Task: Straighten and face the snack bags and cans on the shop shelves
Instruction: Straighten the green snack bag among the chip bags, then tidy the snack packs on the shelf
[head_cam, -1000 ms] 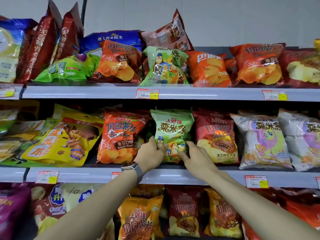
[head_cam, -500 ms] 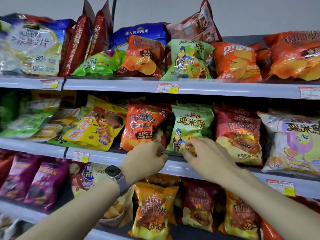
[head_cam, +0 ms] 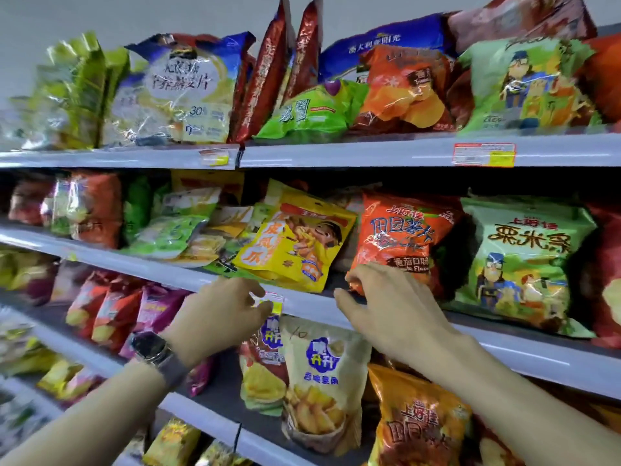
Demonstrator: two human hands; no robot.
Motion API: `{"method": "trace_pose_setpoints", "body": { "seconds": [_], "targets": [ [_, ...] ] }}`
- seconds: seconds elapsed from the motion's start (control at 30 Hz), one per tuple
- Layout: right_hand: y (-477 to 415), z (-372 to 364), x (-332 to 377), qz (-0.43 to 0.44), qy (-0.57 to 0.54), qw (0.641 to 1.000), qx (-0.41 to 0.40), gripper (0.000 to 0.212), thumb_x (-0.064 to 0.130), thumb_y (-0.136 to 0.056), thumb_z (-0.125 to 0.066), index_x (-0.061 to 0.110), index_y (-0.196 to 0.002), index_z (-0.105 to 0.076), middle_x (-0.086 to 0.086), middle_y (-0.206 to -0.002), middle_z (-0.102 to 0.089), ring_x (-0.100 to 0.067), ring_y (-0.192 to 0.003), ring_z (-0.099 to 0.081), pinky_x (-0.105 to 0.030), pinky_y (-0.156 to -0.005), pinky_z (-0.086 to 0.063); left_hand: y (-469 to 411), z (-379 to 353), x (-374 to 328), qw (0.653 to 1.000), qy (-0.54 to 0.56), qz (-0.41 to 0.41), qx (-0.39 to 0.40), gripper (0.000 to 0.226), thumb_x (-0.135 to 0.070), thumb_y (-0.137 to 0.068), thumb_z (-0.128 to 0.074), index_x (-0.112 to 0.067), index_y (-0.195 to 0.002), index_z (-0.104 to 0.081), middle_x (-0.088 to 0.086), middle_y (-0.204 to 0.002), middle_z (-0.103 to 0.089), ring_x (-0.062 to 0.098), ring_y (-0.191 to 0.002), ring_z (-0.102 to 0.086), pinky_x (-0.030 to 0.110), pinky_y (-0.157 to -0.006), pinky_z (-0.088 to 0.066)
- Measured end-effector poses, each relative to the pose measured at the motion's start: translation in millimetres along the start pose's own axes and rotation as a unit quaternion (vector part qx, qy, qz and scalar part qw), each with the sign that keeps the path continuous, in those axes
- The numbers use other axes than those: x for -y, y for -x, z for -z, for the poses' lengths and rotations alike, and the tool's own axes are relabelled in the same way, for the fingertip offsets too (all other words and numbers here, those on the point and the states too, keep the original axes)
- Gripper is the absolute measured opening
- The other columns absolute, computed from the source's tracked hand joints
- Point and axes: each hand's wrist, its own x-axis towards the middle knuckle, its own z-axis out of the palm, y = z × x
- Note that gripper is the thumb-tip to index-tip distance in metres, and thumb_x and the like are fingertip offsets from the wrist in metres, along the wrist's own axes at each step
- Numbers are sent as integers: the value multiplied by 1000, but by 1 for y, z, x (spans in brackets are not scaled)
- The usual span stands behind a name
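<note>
An orange chip bag (head_cam: pixel 400 237) stands on the middle shelf (head_cam: pixel 524 354), leaning a little left. My right hand (head_cam: pixel 389 307) is at its lower left corner, which sits pinched between fingertips and thumb. To its right a green corn-stick bag (head_cam: pixel 524 264) stands upright and faces out. To its left a yellow bag (head_cam: pixel 295 247) lies tilted against other bags. My left hand (head_cam: pixel 221 314), with a watch on the wrist, hovers in front of the shelf edge below the yellow bag; its fingers are loosely curled and hold nothing.
The top shelf (head_cam: pixel 369 151) carries crowded bags, some leaning or lying flat, such as a green one (head_cam: pixel 309 116). Below my hands stand a cream bag (head_cam: pixel 322 381) and an orange bag (head_cam: pixel 416 425). Blurred bags fill the left shelves. A price tag (head_cam: pixel 275 302) hangs by my left fingers.
Both hands left the green corn-stick bag and moved left; the right hand now pinches the orange bag's corner. The view swung left and closer.
</note>
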Motion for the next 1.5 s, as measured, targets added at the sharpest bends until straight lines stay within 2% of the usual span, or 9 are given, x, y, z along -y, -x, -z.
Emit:
{"method": "trace_pose_setpoints", "body": {
  "seconds": [0.23, 0.43, 0.53, 0.63, 0.73, 0.93, 1.17, 1.37, 1.5],
  "targets": [
    [-75, -68, 53, -29, -140, 990, 7, 57, 50, -100, -55, 21, -149, -46, -1, -147, -54, -24, -130, -54, -42, -107, -47, -57, 20, 104, 1000, 13, 17, -23, 34, -51, -94, -63, -32, -121, -73, -10, -109, -76, 21, -104, -70, 38, -91, -57],
    [-125, -111, 57, -151, -221, 963, 14, 93, 63, -93, -55, 20, -165, -14, -3, -173, -13, -25, -157, -22, -45, -124, -27, -129, 25, 173, 992, 19, 21, -121, 44, -49, -94, -64, -19, -125, -72, 11, -116, -76, 36, -104, -70, 44, -86, -58],
    [-137, -121, 56, -206, -244, 948, -18, 101, 74, -82, -55, 23, -163, -19, -4, -167, -23, -30, -152, -32, -53, -121, -32, -161, 19, 202, 989, -27, 37, -139, 54, -56, -96, -62, -10, -121, -68, 19, -113, -73, 42, -104, -68, 42, -75, -54],
    [-149, -123, 56, -245, -258, 934, -42, 93, 54, -87, -76, 14, -158, -30, -6, -158, -39, -31, -145, -41, -46, -118, -37, -187, 12, 223, 989, -46, 46, -135, 68, -64, -94, -62, -4, -126, -62, 20, -111, -70, 41, -100, -66, 38, -67, -47],
    [-159, -121, 51, -289, -309, 905, -36, 88, 50, -72, -91, 14, -140, -49, 3, -137, -60, -28, -125, -61, -46, -110, -48, -206, 2, 229, 992, -37, 48, -107, 57, -64, -95, -60, -8, -108, -54, 13, -103, -62, 35, -88, -59, 36, -64, -41],
    [-166, -113, 46, -294, -399, 869, -18, 33, 30, -73, -95, 13, -96, -79, -3, -89, -81, -27, -91, -76, -51, -97, -59, -212, -11, 226, 983, -68, 17, -172, 30, -27, -95, -63, -8, -73, -56, 11, -72, -56, 34, -66, -54, 36, -54, -42],
    [-168, -110, 56, -315, -476, 820, -45, 29, 16, -72, -95, 0, -88, -77, -16, -84, -80, -37, -85, -78, -60, -88, -61, -211, -21, 214, 969, -149, -42, -194, 33, -20, -97, -64, -9, -66, -61, 7, -56, -43, 32, -52, -44, 31, -48, -24],
    [-172, -108, 55, -320, -528, 785, -46, 72, 33, -37, -101, -1, -96, -76, -19, -90, -79, -39, -86, -78, -62, -82, -62, -189, -28, 182, 959, -151, -87, -225, 25, -30, -93, -68, -17, -71, -66, 2, -57, -55, 31, -49, -47, 27, -49, -18],
    [-171, -106, 60, -292, -542, 788, -24, 45, 25, -64, -98, 5, -99, -78, -17, -88, -80, -36, -81, -79, -57, -82, -63, -180, -39, 172, 963, -106, -95, -230, 30, -35, -102, -53, -20, -85, -72, 2, -71, -68, 34, -64, -64, 31, -53, -31]
  ]
}}
